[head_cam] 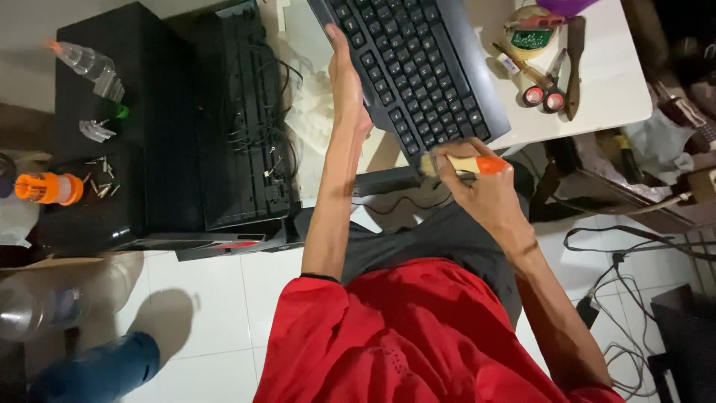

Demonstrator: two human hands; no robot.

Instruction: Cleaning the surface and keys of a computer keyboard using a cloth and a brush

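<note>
The left hand (347,89) clamps the near long edge of a black keyboard (418,67), fingers hidden beneath it and the palm against its side, holding it tilted over the edge of the white table (611,82). The right hand (481,190) is closed around a small brush (462,163) with a pale handle and an orange end, its bristles touching the keyboard's lower corner. In my judgement the keyboard is light and stiff, a rigid plastic slab; its keys sit proud and would shift or snag under pressure, so the bare frame edge is the sound place to hold, as it is held now. The one-handed hold at the edge looks liable to twist under the brush. Scissors (548,82) and a roll of tape (528,33) lie on the table, well apart from both hands. To the left a black opened case (239,119) shows loose cables, with small screws (103,175) and an orange-capped bottle (48,188) beside it.
</note>
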